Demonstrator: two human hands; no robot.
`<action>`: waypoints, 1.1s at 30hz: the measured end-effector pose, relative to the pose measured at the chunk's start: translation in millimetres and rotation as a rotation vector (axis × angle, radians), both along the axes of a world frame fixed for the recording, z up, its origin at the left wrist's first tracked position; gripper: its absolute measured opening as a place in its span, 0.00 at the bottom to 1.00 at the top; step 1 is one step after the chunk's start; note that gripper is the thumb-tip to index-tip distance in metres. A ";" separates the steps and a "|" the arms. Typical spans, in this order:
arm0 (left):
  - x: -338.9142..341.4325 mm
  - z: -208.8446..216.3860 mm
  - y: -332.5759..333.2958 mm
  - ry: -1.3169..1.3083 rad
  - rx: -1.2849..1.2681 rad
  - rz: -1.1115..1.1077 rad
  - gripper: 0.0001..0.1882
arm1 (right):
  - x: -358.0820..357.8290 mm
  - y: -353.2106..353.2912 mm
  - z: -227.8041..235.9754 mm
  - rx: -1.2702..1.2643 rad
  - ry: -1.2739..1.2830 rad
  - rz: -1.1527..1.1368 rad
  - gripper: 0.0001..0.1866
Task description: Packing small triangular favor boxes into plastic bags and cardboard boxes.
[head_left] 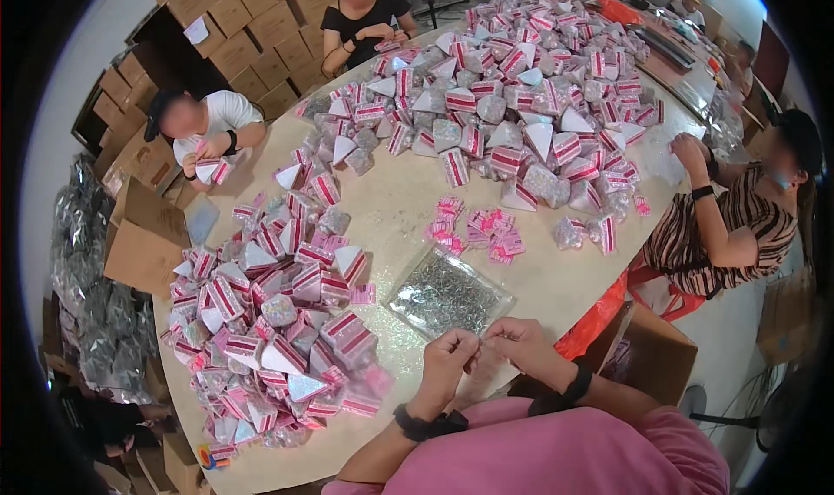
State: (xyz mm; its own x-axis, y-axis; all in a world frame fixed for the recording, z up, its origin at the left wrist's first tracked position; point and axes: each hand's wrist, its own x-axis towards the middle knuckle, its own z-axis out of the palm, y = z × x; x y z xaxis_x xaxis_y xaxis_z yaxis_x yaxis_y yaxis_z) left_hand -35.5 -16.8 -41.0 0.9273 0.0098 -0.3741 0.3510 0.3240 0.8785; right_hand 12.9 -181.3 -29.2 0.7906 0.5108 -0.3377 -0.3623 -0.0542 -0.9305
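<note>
Silvery metal-looking pieces [447, 297] fill a clear shallow tray [409, 276] at the centre of my remote view, just beyond the wearer's fingertips. Left hand [452, 360] and right hand [524, 345] sit lower centre, raised over the near edge of the desk [382, 221], fingers drawn in and tips meeting. From here I cannot tell whether either grasps anything; whatever might lie between the tips is too small or hidden.

My reading of the step: fine two-handed fingertip work, perhaps on one small piece from the tray. The next move, I judge, calls for a light, precise pinch and steady wrists, one hand bracing the other.

Positions: tray near both hands, directly above them in the frame, its lower corner closest to the left. Pink cards [492, 228] lie loose beyond the tray, a little above centre. A heap of pink-and-white packets [291, 343] spreads at lower left, apart from the left hand; a larger mound [512, 104] takes up the upper part of the desk. Open carton [667, 356] lower right, past the right wrist.
</note>
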 end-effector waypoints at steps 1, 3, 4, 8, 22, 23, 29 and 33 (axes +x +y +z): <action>0.8 0.9 -2.0 -0.032 0.076 -0.012 0.08 | 3.3 -2.3 1.5 0.010 0.017 0.002 0.04; 1.6 2.0 -6.8 -0.095 0.229 -0.043 0.07 | 10.0 -7.8 3.3 0.029 0.050 -0.002 0.04; 2.7 2.5 -10.1 -0.101 0.247 -0.044 0.07 | 12.3 -10.5 -1.2 0.071 0.073 -0.009 0.04; 2.2 -3.0 -18.0 -0.193 0.394 -0.085 0.05 | 23.5 -19.1 -2.5 0.128 0.121 0.028 0.04; 31.0 1.9 -49.1 -0.298 0.705 0.202 0.06 | 52.9 -27.0 9.8 0.030 -0.037 0.025 0.07; 31.8 6.0 -49.1 -0.261 0.614 0.205 0.06 | 52.6 -24.9 9.3 0.043 -0.044 -0.009 0.07; 39.3 -2.3 -29.2 -0.103 0.310 0.151 0.09 | 58.2 -13.3 13.8 0.014 -0.149 0.026 0.07; 39.3 0.8 -15.7 -0.028 0.137 0.090 0.09 | 53.3 -2.2 3.8 -0.051 -0.242 0.073 0.08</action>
State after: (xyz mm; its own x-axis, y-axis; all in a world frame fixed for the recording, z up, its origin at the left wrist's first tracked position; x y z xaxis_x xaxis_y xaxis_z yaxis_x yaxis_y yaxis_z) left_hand 3.8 -32.5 -40.2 0.9305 0.1424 -0.3375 0.3007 0.2293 0.9258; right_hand 66.2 -183.5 -25.4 0.8130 0.5569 -0.1699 -0.1231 -0.1208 -0.9850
